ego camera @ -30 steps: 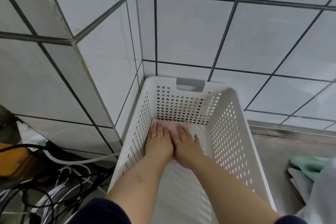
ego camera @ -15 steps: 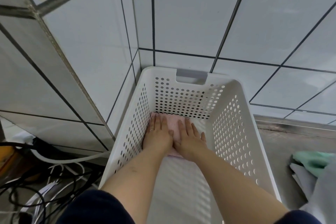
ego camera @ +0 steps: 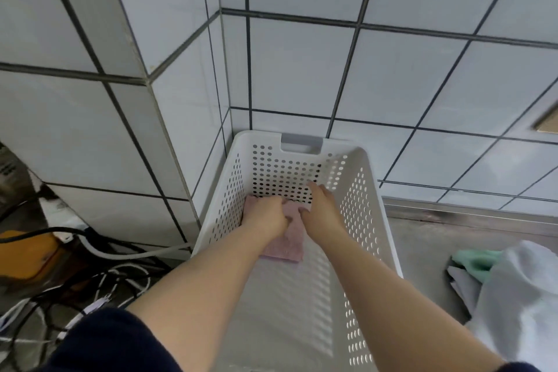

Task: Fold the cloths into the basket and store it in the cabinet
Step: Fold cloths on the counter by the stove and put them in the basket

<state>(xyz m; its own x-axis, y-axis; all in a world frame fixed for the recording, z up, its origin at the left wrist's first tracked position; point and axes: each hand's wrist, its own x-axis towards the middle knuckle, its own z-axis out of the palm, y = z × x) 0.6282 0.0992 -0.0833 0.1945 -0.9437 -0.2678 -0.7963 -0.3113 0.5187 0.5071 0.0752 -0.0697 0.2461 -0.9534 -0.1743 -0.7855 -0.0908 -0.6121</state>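
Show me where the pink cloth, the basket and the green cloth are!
pink cloth (ego camera: 287,246): head view, its near folded end.
basket (ego camera: 367,222): head view, its right holed wall.
green cloth (ego camera: 475,261): head view, its bunched top.

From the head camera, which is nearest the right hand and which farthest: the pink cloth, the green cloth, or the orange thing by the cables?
1. Pink cloth, in the basket, touching the right hand.
2. Green cloth, outside the basket, right.
3. Orange thing, far left by the cables.

I see both hands deep in the white basket (ego camera: 360,220): the left hand (ego camera: 265,216) curls on the pink cloth (ego camera: 287,243), the right hand (ego camera: 323,208) rests beside it. More cloths (ego camera: 513,287) lie right of them.
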